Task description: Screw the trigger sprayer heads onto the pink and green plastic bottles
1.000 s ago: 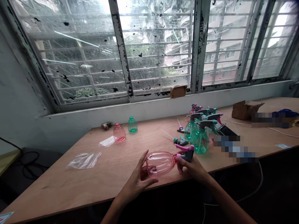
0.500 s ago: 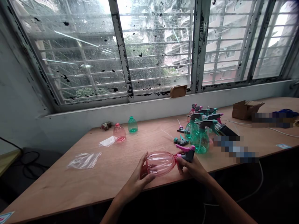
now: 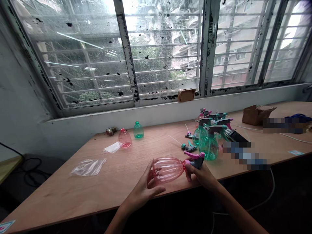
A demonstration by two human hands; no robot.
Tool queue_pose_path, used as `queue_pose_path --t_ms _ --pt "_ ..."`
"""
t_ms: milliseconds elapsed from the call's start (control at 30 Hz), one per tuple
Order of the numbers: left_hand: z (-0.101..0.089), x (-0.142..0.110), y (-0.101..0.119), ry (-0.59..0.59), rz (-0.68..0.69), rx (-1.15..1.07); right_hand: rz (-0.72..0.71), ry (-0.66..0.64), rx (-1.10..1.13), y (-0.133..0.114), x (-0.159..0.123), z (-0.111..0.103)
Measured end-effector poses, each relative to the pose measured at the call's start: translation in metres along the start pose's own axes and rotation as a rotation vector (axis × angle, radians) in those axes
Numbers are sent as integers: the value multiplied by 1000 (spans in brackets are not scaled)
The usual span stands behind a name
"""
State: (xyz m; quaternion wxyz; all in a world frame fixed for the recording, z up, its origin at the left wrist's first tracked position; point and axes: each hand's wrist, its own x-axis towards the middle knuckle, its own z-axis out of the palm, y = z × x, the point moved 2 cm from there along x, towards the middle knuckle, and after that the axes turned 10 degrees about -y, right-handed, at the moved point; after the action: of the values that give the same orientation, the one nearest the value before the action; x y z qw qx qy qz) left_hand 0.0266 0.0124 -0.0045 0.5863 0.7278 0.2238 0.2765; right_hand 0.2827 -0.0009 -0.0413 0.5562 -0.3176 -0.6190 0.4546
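Note:
A clear pink spray bottle (image 3: pixel 168 169) lies sideways in the air above the table's front edge, its base to the left. My left hand (image 3: pixel 146 187) is curved around the base, fingers behind it and partly seen through the plastic; the thumb stretches out below, a little off the bottle. My right hand (image 3: pixel 198 172) grips the neck end, at the pink and dark grey trigger head (image 3: pixel 195 157). Just beyond lie a loose green and black trigger head (image 3: pixel 188 148) with its tube and a pink and black one (image 3: pixel 188 135).
Several assembled green spray bottles (image 3: pixel 209 148) stand close by on the right. A headless pink bottle (image 3: pixel 124 139) and a green one (image 3: pixel 138 130) stand at the back left. Plastic bags (image 3: pixel 88 167) lie on the wooden table (image 3: pixel 60 191). An open cardboard box (image 3: pixel 257 115) sits far right.
My left thumb has come off the pink bottle and straightened, and the fingers have shifted around its base. The bottle has tilted slightly; my right hand keeps its grip at the neck.

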Motion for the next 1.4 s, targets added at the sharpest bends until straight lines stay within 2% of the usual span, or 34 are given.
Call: queue_pose_path --t_ms 167,267,400,667,867,1000,1200,1300,1400 --pt "0 1 11 14 -1 57 15 -14 20 1 -1 -1" --pt "0 2 4 -20 12 1 17 -7 21 -2 -1 0" --pt "-2 2 -7 -6 18 10 -5 3 6 -6 0 1" --pt "-5 0 0 44 -69 17 3 -40 19 -1 0 1" --pt "2 0 0 -2 31 -83 -1 7 -18 -5 2 2" --pt "1 -1 0 -25 -9 -54 4 11 -44 -7 2 3" --pt "-5 2 1 25 -79 -64 30 -17 -37 -11 1 5" --pt "-2 3 2 -9 -28 -76 32 -21 -37 -11 1 5" --pt "0 2 1 25 27 -34 24 -8 -34 -9 1 4"
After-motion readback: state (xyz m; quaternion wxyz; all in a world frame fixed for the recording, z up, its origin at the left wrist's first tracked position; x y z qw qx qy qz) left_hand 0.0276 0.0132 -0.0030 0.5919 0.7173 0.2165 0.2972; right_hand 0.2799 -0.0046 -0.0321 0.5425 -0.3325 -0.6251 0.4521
